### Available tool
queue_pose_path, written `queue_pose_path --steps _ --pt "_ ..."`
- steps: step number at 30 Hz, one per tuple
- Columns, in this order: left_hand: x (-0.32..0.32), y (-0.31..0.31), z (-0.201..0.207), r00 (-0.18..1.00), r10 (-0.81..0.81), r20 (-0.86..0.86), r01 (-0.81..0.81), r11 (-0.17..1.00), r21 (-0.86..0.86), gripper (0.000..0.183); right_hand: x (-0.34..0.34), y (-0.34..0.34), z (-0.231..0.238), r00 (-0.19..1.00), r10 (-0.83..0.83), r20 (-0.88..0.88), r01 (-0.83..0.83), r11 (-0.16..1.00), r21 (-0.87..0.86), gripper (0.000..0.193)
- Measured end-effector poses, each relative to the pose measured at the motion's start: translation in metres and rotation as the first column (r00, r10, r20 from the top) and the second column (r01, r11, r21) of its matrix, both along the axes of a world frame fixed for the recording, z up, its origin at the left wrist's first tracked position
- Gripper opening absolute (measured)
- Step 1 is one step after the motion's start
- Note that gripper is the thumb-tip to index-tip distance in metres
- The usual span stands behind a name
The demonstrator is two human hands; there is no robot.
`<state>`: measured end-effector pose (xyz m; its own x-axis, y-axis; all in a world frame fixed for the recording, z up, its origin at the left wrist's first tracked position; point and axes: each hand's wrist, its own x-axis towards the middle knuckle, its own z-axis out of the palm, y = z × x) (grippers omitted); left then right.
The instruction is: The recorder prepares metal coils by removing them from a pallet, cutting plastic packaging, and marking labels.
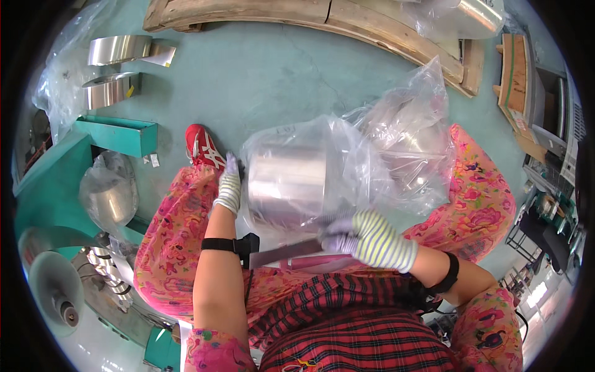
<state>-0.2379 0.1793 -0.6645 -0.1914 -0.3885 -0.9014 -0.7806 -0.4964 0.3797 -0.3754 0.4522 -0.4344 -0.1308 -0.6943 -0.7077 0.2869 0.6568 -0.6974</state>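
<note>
A shiny metal coil in a clear plastic bag stands between my legs. My left hand, in a striped glove, lies along the coil's left side with its fingers stretched out. At the near right edge of the bagged coil is my right hand, in a green-and-white striped glove. Its fingers are curled and slightly blurred; what they hold, if anything, is hidden. A flat grey strip runs from beside my left wrist to my right fingers. Another bagged metal roll touches the first on the right.
Two metal strip coils rest on the green floor at the far left. A green machine and a bagged roll are at my left. Wooden pallet beams lie ahead, with another wrapped roll at far right.
</note>
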Motion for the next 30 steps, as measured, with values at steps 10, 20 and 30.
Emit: queue_pose_path --steps 10,20,30 --pt "-0.084 0.034 0.094 0.121 -0.991 0.057 0.862 0.076 -0.501 0.076 0.008 0.026 -0.085 0.929 -0.236 0.284 0.209 0.970 0.121 0.029" --pt "-0.074 0.050 0.085 -0.122 -0.984 0.131 0.813 -0.175 -0.556 0.025 -0.049 0.016 -0.072 0.892 -0.436 0.118 0.442 0.897 -0.029 0.030" --pt "-0.090 0.025 0.125 0.310 -0.929 -0.203 0.936 0.336 -0.103 0.019 -0.038 0.012 -0.086 0.976 -0.120 0.180 0.096 0.986 0.139 0.028"
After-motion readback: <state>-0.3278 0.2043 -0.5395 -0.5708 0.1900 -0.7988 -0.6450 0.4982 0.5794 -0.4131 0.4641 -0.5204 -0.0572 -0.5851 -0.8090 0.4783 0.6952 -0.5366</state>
